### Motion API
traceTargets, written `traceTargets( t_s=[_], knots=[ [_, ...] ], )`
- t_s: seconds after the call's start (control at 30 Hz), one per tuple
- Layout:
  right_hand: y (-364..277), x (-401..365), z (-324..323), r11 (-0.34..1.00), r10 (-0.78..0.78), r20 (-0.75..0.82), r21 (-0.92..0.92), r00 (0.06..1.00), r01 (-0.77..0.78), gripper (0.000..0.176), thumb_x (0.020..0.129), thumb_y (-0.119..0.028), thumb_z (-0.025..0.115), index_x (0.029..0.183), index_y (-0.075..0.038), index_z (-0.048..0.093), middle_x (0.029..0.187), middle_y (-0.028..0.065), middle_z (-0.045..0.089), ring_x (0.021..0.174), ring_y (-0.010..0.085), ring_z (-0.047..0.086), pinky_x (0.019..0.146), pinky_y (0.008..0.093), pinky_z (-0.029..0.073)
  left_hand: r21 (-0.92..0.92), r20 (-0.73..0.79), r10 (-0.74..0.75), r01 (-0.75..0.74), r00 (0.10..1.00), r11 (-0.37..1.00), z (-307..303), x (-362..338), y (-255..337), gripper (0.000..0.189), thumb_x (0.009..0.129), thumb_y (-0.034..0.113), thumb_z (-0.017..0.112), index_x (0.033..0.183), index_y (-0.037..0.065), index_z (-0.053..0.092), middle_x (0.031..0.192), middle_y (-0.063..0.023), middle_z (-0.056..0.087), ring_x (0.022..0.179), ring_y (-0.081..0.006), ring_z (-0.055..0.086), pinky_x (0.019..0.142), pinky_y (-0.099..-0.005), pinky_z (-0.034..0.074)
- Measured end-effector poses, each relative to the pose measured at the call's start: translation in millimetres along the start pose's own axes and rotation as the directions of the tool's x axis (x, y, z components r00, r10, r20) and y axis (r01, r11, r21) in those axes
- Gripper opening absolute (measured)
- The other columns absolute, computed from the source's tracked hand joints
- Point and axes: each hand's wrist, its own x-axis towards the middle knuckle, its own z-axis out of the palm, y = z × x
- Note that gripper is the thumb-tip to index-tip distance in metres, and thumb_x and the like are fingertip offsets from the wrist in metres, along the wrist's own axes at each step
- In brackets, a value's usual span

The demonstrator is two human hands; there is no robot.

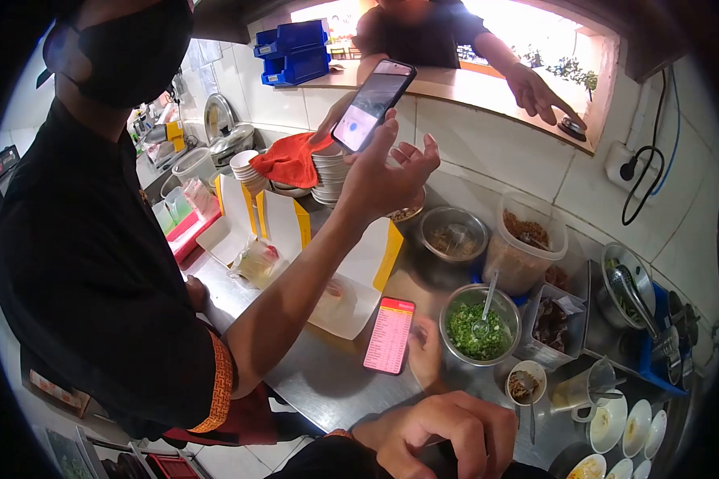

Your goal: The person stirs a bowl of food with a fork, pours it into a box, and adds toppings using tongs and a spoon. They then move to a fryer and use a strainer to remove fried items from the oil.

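Steel worktop [327, 375]; a co-worker's hand [383, 172] holds up a black phone [373, 104]. Our red phone [389, 335] lies near the front edge. Right hand [426, 351] sits just beside it, fingers open. Left hand [447, 435] is curled, and we can't tell if it holds anything. Guessing we're reading an order list; scrolling needs one fingertip on the screen.

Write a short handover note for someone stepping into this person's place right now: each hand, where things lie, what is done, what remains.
Left hand: loosely curled at the near counter edge, nothing in its grip.
Right hand, as far as can be told: open, flat on the steel counter, beside the red-screen phone.
Nearby: bowl of chopped greens with a spoon; open takeaway boxes behind.
Done: bagged food sits in the boxes.
Left: box lids are open.
A co-worker's hand holds up a second phone.
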Motion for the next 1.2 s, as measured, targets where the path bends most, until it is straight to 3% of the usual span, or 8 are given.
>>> traceTargets(
  t_s=[1.2],
  knots=[
    [-4.8, 0.3, -0.8, 1.000, 0.020, 0.008, 0.014, 1.000, -0.020, 0.034, 0.077, 0.000, 0.056, 0.110, -0.004, 0.049, 0.119, 0.0154, 0.050, 0.111, 0.0281, 0.050, 0.092, 0.0364, 0.040, 0.057, 0.030, -0.026, 0.025, 0.999, 0.998, -4.7, -4.9, -1.8, 0.031, 0.083, 0.038, 0.056, 0.081, 0.007, 0.057, 0.084, -0.0118, 0.056, 0.074, -0.0234, 0.054, 0.066, -0.0317, 0.040]
  ],
)
